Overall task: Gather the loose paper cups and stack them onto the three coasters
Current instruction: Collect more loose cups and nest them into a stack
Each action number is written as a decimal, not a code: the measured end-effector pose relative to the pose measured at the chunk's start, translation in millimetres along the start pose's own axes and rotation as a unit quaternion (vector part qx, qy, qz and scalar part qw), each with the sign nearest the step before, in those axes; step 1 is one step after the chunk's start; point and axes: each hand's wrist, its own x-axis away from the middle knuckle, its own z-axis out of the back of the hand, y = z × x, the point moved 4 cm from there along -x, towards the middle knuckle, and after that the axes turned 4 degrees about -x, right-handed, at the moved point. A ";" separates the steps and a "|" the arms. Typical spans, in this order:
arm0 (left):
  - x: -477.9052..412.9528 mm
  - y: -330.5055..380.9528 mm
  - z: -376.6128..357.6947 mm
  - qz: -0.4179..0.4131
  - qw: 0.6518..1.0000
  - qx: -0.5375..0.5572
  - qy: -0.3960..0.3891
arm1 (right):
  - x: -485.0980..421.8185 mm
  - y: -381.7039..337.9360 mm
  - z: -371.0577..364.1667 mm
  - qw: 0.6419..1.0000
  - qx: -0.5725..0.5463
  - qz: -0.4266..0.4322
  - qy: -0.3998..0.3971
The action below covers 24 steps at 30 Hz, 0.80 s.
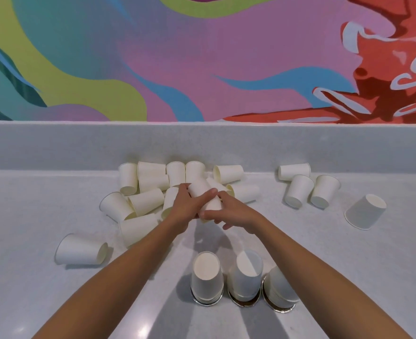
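Left hand [186, 204] and right hand [236, 214] both grip one cup [203, 192] — risks: crushed paper, or forearms toppling the near stacks [246, 277].

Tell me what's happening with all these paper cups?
A person is tidying them up. The left hand and right hand together grip a paper cup above the loose pile lying on the white counter. Nearer the person, three upside-down stacks stand on coasters. To the right, more cups lie scattered.
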 end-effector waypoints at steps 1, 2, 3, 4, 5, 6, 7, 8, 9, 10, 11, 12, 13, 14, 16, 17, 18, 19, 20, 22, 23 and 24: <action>-0.8 1.6 -0.2 -0.009 1.000 -0.020 -0.007 | -2.4 0.0 -0.1 1.000 -0.001 -0.004 0.000; -2.7 2.7 1.1 -0.019 0.999 -0.047 -0.010 | -4.3 0.3 0.3 1.000 -0.001 -0.008 0.001; -5.3 4.5 5.2 -0.033 0.996 -0.085 0.003 | -5.6 0.4 1.4 1.000 -0.003 -0.012 0.005; -10.0 6.4 12.0 -0.054 0.988 -0.138 0.033 | -7.0 0.6 4.0 1.000 -0.002 -0.015 0.012; -14.1 8.6 21.0 -0.079 0.973 -0.200 0.077 | -7.5 1.0 7.0 1.000 0.000 -0.018 0.016; -17.3 11.3 30.9 -0.104 0.949 -0.266 0.131 | -7.6 1.8 10.7 1.000 0.002 -0.021 0.020; -20.7 13.3 39.4 -0.119 0.920 -0.331 0.175 | -8.0 3.5 14.3 0.999 0.004 -0.025 0.023; -24.5 14.0 45.7 -0.118 0.889 -0.395 0.199 | -8.0 5.5 17.9 0.999 0.004 -0.030 0.025; -29.7 12.1 48.6 -0.097 0.861 -0.457 0.200 | -8.6 7.8 21.4 0.999 0.003 -0.037 0.028; -35.0 7.0 49.2 -0.062 0.837 -0.511 0.183 | -8.7 9.8 23.8 0.999 0.001 -0.044 0.030; -39.0 0.6 48.1 -0.028 0.821 -0.548 0.160 | -9.1 11.7 25.7 0.998 0.000 -0.050 0.032; -43.3 -6.8 46.4 -0.004 0.813 -0.566 0.140 | -9.2 13.1 27.0 0.998 0.000 -0.054 0.034; -46.5 -13.7 45.1 0.011 0.813 -0.569 0.126 | -9.2 13.9 27.7 0.998 0.002 -0.055 0.035; -48.9 -19.9 44.6 0.019 0.819 -0.562 0.119 | -9.1 14.0 28.1 0.998 0.002 -0.054 0.036; -53.5 -31.6 43.6 0.033 0.839 -0.533 0.106 | -9.2 15.2 29.9 0.998 -0.004 -0.053 0.037; -53.8 -36.1 43.0 0.041 0.848 -0.518 0.100 | -9.1 16.1 30.7 0.998 -0.007 -0.053 0.038; -54.3 -39.8 42.1 0.047 0.856 -0.507 0.094 | -8.5 17.0 32.3 0.998 -0.010 -0.054 0.041; -53.5 -42.7 41.5 0.045 0.861 -0.499 0.091 | -8.3 17.9 33.3 0.998 -0.013 -0.053 0.042; -52.2 -44.1 40.5 0.036 0.865 -0.493 0.089 | -7.5 17.9 34.5 0.997 -0.021 -0.050 0.046; -48.2 -43.4 37.1 0.008 0.878 -0.470 0.085 | -6.8 16.9 36.8 0.996 -0.053 -0.038 0.061; -44.7 -40.8 34.8 -0.001 0.891 -0.448 0.076 | -7.1 15.2 38.1 0.994 -0.079 -0.028 0.075; -40.7 -37.7 32.0 -0.008 0.907 -0.416 0.059 | -7.7 12.8 39.6 0.990 -0.109 -0.018 0.094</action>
